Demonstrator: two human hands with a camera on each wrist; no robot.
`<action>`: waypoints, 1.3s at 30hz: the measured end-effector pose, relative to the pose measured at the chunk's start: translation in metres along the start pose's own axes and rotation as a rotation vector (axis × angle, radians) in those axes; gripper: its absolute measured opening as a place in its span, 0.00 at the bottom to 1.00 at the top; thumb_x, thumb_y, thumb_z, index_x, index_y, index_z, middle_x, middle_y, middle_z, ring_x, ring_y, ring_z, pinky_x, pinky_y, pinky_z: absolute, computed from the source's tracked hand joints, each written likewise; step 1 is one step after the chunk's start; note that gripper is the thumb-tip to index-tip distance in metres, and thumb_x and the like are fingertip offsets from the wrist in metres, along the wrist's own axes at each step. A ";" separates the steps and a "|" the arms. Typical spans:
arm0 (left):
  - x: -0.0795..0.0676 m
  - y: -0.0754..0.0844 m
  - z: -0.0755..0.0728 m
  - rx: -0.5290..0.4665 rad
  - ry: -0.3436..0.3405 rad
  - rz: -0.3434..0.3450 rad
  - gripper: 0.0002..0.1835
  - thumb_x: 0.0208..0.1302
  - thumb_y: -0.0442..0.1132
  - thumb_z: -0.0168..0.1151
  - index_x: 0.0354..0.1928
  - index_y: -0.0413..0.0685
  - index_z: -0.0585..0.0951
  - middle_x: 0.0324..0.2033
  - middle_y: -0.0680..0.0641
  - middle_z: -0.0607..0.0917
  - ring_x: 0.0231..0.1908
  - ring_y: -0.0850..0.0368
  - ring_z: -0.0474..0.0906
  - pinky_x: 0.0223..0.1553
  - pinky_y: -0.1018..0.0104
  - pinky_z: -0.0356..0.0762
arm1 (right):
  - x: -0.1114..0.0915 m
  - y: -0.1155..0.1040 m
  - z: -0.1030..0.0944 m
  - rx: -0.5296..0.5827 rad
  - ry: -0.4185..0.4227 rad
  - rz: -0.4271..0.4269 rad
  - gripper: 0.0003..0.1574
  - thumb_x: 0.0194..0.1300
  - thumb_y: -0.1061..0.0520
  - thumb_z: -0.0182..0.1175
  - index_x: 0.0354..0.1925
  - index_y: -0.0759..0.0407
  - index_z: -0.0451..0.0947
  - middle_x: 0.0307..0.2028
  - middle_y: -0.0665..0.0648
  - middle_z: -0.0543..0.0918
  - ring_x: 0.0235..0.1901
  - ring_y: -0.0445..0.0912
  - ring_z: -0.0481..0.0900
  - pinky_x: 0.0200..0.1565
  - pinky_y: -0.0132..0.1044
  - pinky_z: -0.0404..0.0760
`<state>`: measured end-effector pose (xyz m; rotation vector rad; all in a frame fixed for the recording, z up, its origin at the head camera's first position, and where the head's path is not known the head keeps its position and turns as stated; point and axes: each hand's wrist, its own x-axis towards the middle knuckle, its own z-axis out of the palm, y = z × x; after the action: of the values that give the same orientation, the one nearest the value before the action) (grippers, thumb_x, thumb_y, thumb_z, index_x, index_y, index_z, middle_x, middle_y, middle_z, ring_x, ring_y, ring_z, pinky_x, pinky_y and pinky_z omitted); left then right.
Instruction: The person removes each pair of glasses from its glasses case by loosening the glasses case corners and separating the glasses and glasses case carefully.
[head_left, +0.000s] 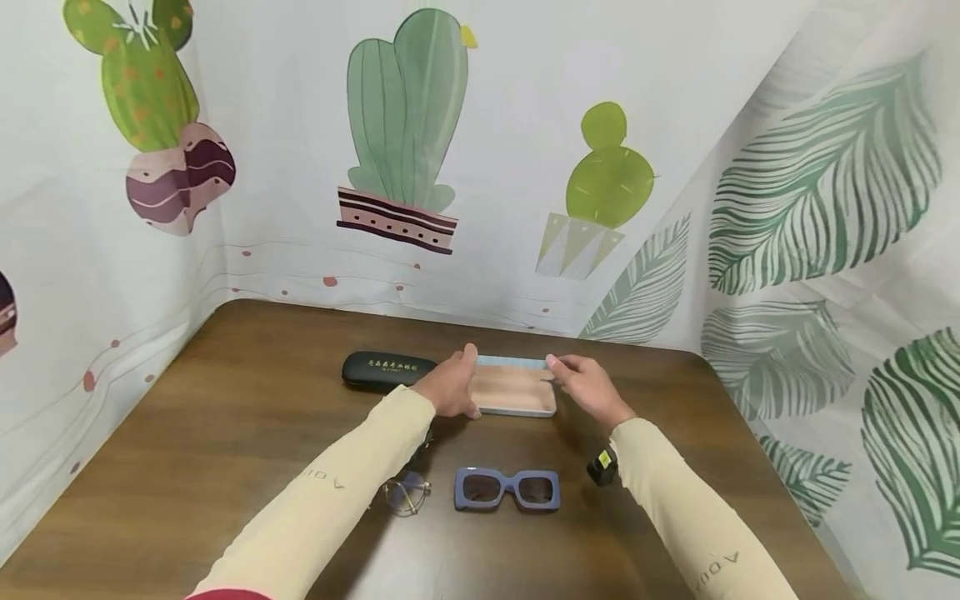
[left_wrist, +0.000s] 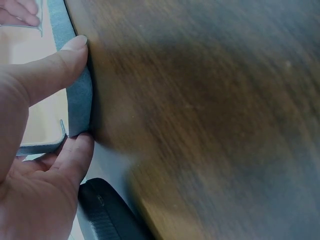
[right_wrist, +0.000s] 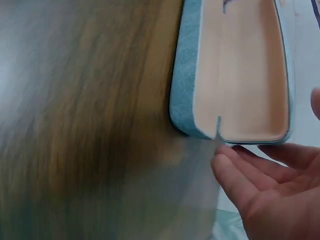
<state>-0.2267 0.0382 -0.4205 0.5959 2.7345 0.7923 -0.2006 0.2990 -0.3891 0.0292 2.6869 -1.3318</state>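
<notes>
A light-blue glasses case (head_left: 517,411) with a peach lining lies open toward the back of the table. My left hand (head_left: 450,385) grips its left end. In the left wrist view the thumb (left_wrist: 60,67) presses the blue front wall while fingers curl at the end. The right hand (head_left: 588,387) holds the case's right end, its curled fingers (right_wrist: 240,182) touching the outer end in the right wrist view. Most of that thumb is out of the right wrist view. The lined inside (right_wrist: 245,75) shows no glasses.
A black glasses case (head_left: 378,371) with gold lettering lies beside the left hand. Blue-framed sunglasses (head_left: 507,489) lie nearer me. Round thin-framed glasses (head_left: 407,493) are partly hidden by the left forearm. Behind the brown table (head_left: 225,400) hangs a cactus-printed white cloth (head_left: 285,167).
</notes>
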 end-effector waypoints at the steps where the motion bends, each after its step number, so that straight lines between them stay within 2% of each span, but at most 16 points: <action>1: -0.001 0.000 0.001 -0.002 -0.005 -0.002 0.46 0.51 0.40 0.85 0.62 0.46 0.60 0.61 0.38 0.76 0.54 0.47 0.82 0.57 0.55 0.80 | 0.002 0.002 0.002 0.055 -0.028 0.023 0.46 0.80 0.35 0.50 0.74 0.71 0.65 0.69 0.72 0.75 0.68 0.64 0.76 0.70 0.57 0.74; 5: -0.004 -0.001 0.003 0.012 -0.005 0.007 0.46 0.51 0.41 0.84 0.62 0.46 0.60 0.61 0.38 0.77 0.54 0.47 0.82 0.57 0.55 0.80 | 0.012 0.011 0.008 0.217 -0.088 0.087 0.48 0.82 0.40 0.50 0.76 0.78 0.54 0.71 0.77 0.70 0.70 0.66 0.73 0.70 0.56 0.74; 11: -0.004 0.001 -0.001 0.034 0.008 0.019 0.45 0.51 0.41 0.85 0.60 0.46 0.60 0.59 0.39 0.77 0.53 0.47 0.82 0.56 0.55 0.80 | 0.021 0.017 0.006 0.297 -0.142 0.105 0.47 0.82 0.43 0.50 0.78 0.77 0.50 0.75 0.77 0.64 0.74 0.67 0.67 0.73 0.56 0.69; 14: -0.003 0.002 -0.002 0.044 0.011 0.027 0.45 0.51 0.41 0.85 0.60 0.45 0.60 0.59 0.39 0.78 0.52 0.48 0.82 0.57 0.56 0.80 | 0.024 0.017 0.005 0.302 -0.157 0.099 0.44 0.83 0.46 0.49 0.78 0.77 0.51 0.76 0.76 0.62 0.75 0.67 0.66 0.74 0.56 0.67; 19: -0.002 0.002 -0.002 0.053 0.018 0.033 0.44 0.52 0.41 0.84 0.59 0.44 0.60 0.57 0.39 0.78 0.50 0.48 0.81 0.57 0.55 0.80 | 0.025 0.017 0.005 0.321 -0.150 0.088 0.40 0.83 0.50 0.50 0.76 0.77 0.55 0.75 0.75 0.64 0.73 0.66 0.68 0.74 0.56 0.68; 28: -0.002 0.000 0.000 0.038 0.014 0.026 0.42 0.52 0.42 0.84 0.59 0.44 0.61 0.58 0.40 0.79 0.51 0.49 0.81 0.58 0.56 0.79 | 0.024 0.019 0.006 0.330 -0.142 0.068 0.38 0.81 0.53 0.53 0.74 0.79 0.58 0.73 0.77 0.66 0.71 0.65 0.71 0.73 0.56 0.69; 39: -0.002 0.001 -0.002 0.050 0.025 0.000 0.43 0.50 0.43 0.85 0.60 0.42 0.64 0.57 0.41 0.82 0.51 0.50 0.82 0.60 0.56 0.79 | 0.024 0.023 0.007 0.330 -0.122 0.053 0.35 0.80 0.54 0.56 0.71 0.78 0.65 0.70 0.76 0.71 0.61 0.51 0.79 0.70 0.54 0.73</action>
<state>-0.2251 0.0373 -0.4183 0.5994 2.7842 0.7386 -0.2222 0.3067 -0.4147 0.0522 2.3247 -1.6846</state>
